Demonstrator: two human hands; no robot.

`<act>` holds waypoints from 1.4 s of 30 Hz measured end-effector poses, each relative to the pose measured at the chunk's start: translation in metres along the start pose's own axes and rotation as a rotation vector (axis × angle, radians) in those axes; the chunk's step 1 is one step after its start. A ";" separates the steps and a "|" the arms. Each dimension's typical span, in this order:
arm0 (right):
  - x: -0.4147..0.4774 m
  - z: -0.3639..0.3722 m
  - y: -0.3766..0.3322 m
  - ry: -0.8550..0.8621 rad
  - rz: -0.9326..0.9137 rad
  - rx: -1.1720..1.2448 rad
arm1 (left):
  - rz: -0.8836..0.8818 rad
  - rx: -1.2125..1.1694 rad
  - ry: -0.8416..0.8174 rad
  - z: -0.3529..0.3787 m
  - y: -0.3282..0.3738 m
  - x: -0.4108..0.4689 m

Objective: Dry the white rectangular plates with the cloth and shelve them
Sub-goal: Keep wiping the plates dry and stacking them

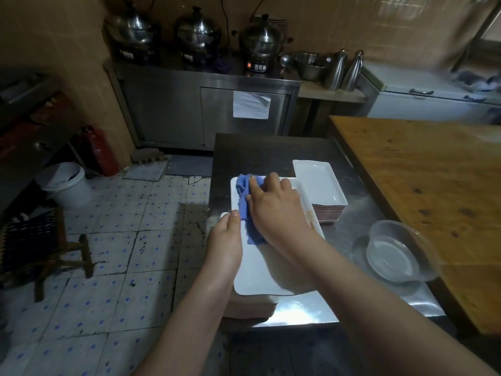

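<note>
A long white rectangular plate (pixel 260 270) lies on top of a stack at the near left of the steel table (pixel 360 213). My left hand (pixel 226 240) grips its left edge, thumb on the rim. My right hand (pixel 273 204) presses a blue cloth (pixel 245 196) flat against the plate's far half, fingers spread over it. A second stack of white rectangular plates (pixel 320 183) with reddish undersides stands just behind and to the right.
A clear plastic bowl (pixel 393 253) sits on the steel table at the right. A wooden table (pixel 433 185) adjoins it. Steel cabinet with pots (pixel 198 31) at the back wall. White bucket (pixel 67 185), red extinguisher (pixel 100 150) and wooden stool (pixel 67 253) stand on the tiled floor, left.
</note>
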State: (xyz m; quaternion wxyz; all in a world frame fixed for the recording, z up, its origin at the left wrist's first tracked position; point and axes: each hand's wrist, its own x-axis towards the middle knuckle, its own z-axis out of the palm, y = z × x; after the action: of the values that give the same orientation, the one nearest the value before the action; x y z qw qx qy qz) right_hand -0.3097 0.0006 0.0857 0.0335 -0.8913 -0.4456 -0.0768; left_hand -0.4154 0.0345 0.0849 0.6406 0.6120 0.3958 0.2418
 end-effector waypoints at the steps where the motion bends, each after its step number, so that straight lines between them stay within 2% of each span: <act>1: -0.004 -0.001 0.004 -0.007 -0.007 -0.022 | -0.009 0.005 0.012 -0.004 0.001 0.001; 7: -0.049 0.003 -0.002 -0.008 -0.020 0.037 | -0.004 0.004 0.060 -0.016 0.005 0.003; 12: -0.031 0.008 -0.017 0.067 0.008 0.160 | 0.054 0.075 0.004 -0.002 0.005 -0.004; 17: -0.008 0.015 0.006 0.039 0.043 0.020 | -0.011 0.086 0.022 -0.010 0.003 -0.006; 22: -0.022 0.017 0.017 0.034 0.112 -0.070 | 0.024 0.081 0.070 -0.022 0.006 -0.005; 28: -0.076 0.022 -0.007 0.145 0.110 0.050 | 0.055 0.101 0.124 -0.029 0.006 -0.001; 30: -0.084 0.026 -0.005 0.118 0.101 0.114 | 0.069 0.127 0.107 -0.027 0.005 -0.001; 32: -0.077 0.029 0.002 0.022 0.113 0.147 | 0.073 0.163 0.091 -0.023 0.002 -0.003; 35: -0.047 0.028 0.018 0.062 0.214 0.261 | 0.087 0.221 0.049 -0.014 -0.002 -0.006; 37: -0.028 0.023 0.023 0.069 0.251 0.247 | 0.084 0.209 0.041 -0.011 -0.003 -0.008; 42: -0.061 0.032 0.017 0.136 0.108 0.124 | 0.083 0.162 0.123 -0.019 -0.001 -0.001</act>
State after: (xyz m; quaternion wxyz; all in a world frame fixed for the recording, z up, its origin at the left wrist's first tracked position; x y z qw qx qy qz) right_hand -0.3282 -0.0535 0.0441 0.1228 -0.9029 -0.3977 -0.1074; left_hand -0.4317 0.0450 0.0849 0.5530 0.6617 0.4268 0.2723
